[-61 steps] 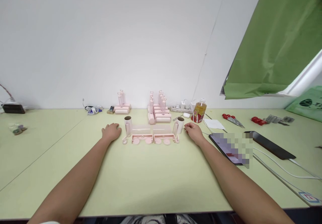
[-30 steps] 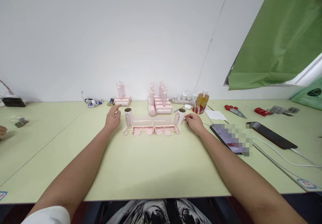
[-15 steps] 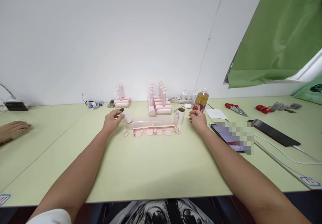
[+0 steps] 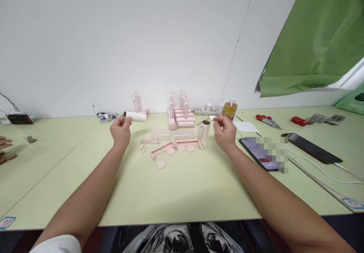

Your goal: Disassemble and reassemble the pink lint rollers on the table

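My left hand [image 4: 121,131] is closed on one end of a white roll [image 4: 138,117] with a brown cardboard core, held level above the table. My right hand [image 4: 225,132] has its fingertips pinched together; anything between them is too small to make out. Beside it stand a second white roll [image 4: 206,128] and a pink clear-sided handle [image 4: 200,132]. Between the hands lie two pink trays, the left one [image 4: 162,150] askew and the right one [image 4: 187,142] straight. Several pink discs [image 4: 161,164], clear covers [image 4: 184,134] and another handle [image 4: 150,141] lie around them.
Pink rollers [image 4: 185,119] with upright handles stand along the wall. A drink bottle [image 4: 229,109], a power strip [image 4: 207,112], a phone [image 4: 258,154], a black power bank [image 4: 311,148] and red-handled tools [image 4: 267,121] are to the right. Another person's hand [image 4: 6,148] is far left.
My left hand has moved left and up with the white roll, turning it level. The left pink tray has swung askew and one disc lies nearer to me. My right hand has barely moved.
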The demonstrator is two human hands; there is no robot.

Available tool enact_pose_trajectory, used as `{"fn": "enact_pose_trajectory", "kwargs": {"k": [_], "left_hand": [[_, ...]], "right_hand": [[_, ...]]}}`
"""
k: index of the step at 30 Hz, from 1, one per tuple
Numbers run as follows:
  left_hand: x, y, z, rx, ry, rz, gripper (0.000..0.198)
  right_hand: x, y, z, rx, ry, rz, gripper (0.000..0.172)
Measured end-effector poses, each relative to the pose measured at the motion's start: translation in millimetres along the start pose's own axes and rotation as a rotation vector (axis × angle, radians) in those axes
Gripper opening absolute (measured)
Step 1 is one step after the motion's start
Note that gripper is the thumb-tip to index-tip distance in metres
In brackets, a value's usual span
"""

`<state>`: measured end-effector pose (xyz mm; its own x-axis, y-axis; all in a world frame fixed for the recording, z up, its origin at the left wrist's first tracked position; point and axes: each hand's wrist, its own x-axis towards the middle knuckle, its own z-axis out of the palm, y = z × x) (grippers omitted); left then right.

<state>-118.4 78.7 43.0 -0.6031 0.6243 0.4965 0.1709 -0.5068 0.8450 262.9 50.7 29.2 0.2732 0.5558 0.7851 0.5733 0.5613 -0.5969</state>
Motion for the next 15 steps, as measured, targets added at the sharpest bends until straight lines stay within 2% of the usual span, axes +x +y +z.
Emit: {"fn": "enact_pose_trajectory", "kwargs": {"k": [1,2,4,7,9,11,12,15], "left_hand": [[-6.9,12.5,4.8,-0.099,-0.007,-0.023,0.030],[-15.9,25.6,9.8,-0.195,-0.068,-0.072,0.031],[-40.5,51.0,19.4,-0.351,-0.223,-0.233,0.035],[-88.6,78.7,29.5,-0.447,-0.461,-0.463,0.035],[-117.5,87.3,31.8,-0.396,-0.640,-0.568,0.035],[-134.8,89.6,30.3,-0.254,-0.834,-0.544,0.036],[-138.0,89.3,28.2,-0.139,-0.921,-0.484,0.036],[-129.1,87.2,18.2,0.359,-1.048,-0.147,0.050]], "right_hand": [[-6.2,-11.0,1.8,0.054,-0.073,-0.058,0.011],[-13.3,-21.8,4.1,0.121,-0.166,-0.094,0.012],[-29.3,-41.2,10.0,0.266,-0.409,-0.080,0.029],[-53.1,-61.9,20.0,0.491,-0.679,0.057,0.069],[-64.9,-70.4,25.3,0.646,-0.739,0.182,0.077],[-70.8,-75.5,28.0,0.735,-0.687,0.307,0.073],[-71.4,-76.9,28.4,0.751,-0.645,0.354,0.070],[-66.1,-76.9,26.3,0.709,-0.560,0.407,0.060]]}}
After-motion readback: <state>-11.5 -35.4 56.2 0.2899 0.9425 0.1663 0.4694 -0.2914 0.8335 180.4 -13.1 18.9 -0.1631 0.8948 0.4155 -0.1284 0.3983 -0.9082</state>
